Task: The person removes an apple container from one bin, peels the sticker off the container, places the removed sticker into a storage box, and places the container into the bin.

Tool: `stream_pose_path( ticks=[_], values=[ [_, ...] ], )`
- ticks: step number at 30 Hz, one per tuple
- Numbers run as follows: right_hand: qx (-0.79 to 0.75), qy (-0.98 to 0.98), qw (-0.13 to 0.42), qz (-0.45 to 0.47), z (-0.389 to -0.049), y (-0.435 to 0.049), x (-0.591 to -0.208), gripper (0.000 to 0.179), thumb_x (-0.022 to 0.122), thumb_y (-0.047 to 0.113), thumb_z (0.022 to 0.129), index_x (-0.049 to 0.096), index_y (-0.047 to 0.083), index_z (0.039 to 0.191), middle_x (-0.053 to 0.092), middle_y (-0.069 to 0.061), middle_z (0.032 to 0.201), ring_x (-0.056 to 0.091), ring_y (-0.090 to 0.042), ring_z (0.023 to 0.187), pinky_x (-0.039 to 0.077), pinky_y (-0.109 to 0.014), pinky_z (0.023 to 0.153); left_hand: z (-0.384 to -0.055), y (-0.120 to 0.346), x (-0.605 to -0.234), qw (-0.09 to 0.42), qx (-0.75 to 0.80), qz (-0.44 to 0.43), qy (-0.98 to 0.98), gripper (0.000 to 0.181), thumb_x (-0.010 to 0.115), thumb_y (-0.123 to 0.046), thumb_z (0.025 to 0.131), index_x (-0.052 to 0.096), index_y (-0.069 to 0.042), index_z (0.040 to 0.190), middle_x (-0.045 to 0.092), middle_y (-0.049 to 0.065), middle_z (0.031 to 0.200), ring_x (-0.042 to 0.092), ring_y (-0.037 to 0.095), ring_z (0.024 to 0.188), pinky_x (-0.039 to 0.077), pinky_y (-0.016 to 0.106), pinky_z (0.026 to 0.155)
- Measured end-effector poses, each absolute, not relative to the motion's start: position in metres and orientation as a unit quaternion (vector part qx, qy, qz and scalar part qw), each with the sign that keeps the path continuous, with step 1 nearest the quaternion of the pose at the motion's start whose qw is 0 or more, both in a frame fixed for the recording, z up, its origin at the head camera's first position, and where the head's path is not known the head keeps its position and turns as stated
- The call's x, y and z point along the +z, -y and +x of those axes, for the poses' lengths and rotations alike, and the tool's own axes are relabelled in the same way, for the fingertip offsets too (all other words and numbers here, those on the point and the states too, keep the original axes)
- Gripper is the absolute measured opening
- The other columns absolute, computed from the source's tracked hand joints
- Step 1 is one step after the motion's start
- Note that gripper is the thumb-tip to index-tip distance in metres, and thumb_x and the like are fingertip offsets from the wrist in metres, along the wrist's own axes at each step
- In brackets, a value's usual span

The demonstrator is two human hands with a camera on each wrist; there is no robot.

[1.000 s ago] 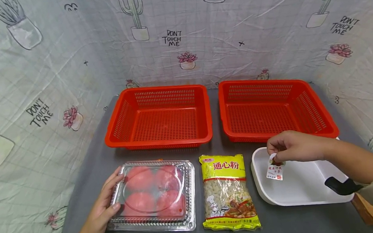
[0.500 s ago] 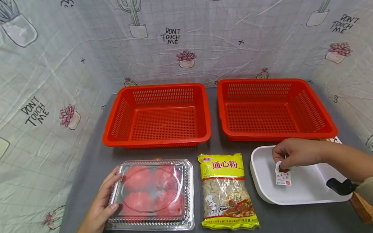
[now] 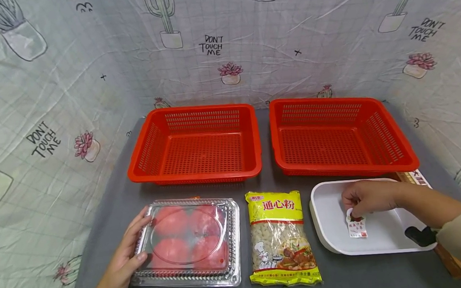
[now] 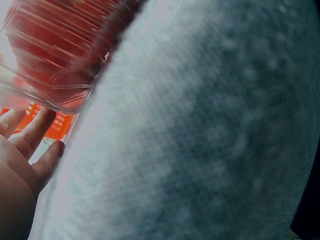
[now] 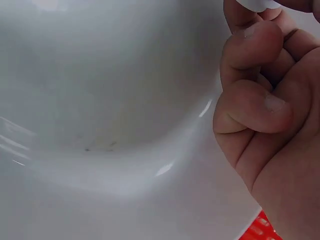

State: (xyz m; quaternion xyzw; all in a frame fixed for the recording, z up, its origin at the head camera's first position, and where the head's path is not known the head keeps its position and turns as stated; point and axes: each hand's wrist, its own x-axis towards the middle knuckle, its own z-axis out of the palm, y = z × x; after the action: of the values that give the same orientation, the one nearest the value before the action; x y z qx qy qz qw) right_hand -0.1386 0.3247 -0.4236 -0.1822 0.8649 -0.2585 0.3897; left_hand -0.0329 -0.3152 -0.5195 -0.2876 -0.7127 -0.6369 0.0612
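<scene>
In the head view a clear plastic box (image 3: 189, 240) with several round red fruits inside lies at the left front. My left hand (image 3: 122, 258) rests against the box's left side, fingers extended and thumb at its near corner. The left wrist view catches part of the box (image 4: 60, 55) above those fingers. Over the white tub (image 3: 325, 231) at the right, my right hand (image 3: 372, 198) pinches a small white printed label (image 3: 357, 229) between thumb and fingers. The label hangs down inside the tub's outline; whether it touches the bottom I cannot tell.
Between box and tub lies a yellow bag of pasta (image 3: 282, 238). Two red perforated baskets, a left one (image 3: 196, 177) and a right one (image 3: 344, 170), stand behind. A wood-coloured item (image 3: 453, 262) sits partly hidden at the tub's right, and a patterned cloth (image 3: 271, 34) hangs at the back.
My right hand has moved slightly right and down toward the near side, carrying the label lower over the tub. The left hand and the box have stayed in place.
</scene>
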Motion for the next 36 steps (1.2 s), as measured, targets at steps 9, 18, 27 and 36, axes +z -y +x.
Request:
stream_pose_path(
  ticks=[9,18,27,36],
  values=[
    [-0.258,-0.862,0.389,-0.197,-0.1387,-0.3295,-0.4322,0.018,0.082,0.019,0.091,0.064,0.017,0.088,0.064,0.002,0.078,0.058,-0.013,0.070,0.045,-0.022,0.062,-0.0331,0.3149,-0.5192,0.059,-0.639,-0.287,0.711,0.076,0.047,0.014,0.084,0.034,0.013,0.158,0.014,0.028,0.173,0.019,0.025,0.160,0.022,0.022,0.121],
    [-0.255,-0.865,0.384,-0.196,-0.1382,-0.3317,-0.4303,0.019,0.084,0.021,0.090,0.065,0.018,0.090,0.064,0.002,0.080,0.057,-0.012,0.071,0.047,-0.022,0.063,-0.0328,0.3160,-0.5195,0.057,-0.636,-0.278,0.718,0.075,0.048,0.012,0.085,0.035,0.012,0.159,0.015,0.027,0.174,0.019,0.024,0.160,0.021,0.021,0.121],
    [-0.226,-0.887,0.346,-0.208,-0.1362,-0.3342,-0.4334,0.022,0.086,0.022,0.088,0.065,0.022,0.091,0.060,0.006,0.080,0.056,-0.010,0.076,0.046,-0.024,0.067,-0.0333,0.3163,-0.5202,0.057,-0.635,-0.284,0.716,0.075,0.048,0.013,0.084,0.034,0.012,0.159,0.014,0.027,0.173,0.018,0.025,0.161,0.021,0.022,0.122],
    [-0.149,-0.921,0.258,-0.250,-0.1297,-0.3304,-0.4299,0.028,0.092,0.038,0.082,0.065,0.033,0.092,0.057,0.016,0.079,0.056,-0.005,0.074,0.053,-0.024,0.072,-0.0329,0.3151,-0.5184,0.054,-0.637,-0.274,0.719,0.075,0.049,0.011,0.086,0.034,0.012,0.159,0.015,0.026,0.174,0.019,0.024,0.160,0.021,0.021,0.121]
  ],
)
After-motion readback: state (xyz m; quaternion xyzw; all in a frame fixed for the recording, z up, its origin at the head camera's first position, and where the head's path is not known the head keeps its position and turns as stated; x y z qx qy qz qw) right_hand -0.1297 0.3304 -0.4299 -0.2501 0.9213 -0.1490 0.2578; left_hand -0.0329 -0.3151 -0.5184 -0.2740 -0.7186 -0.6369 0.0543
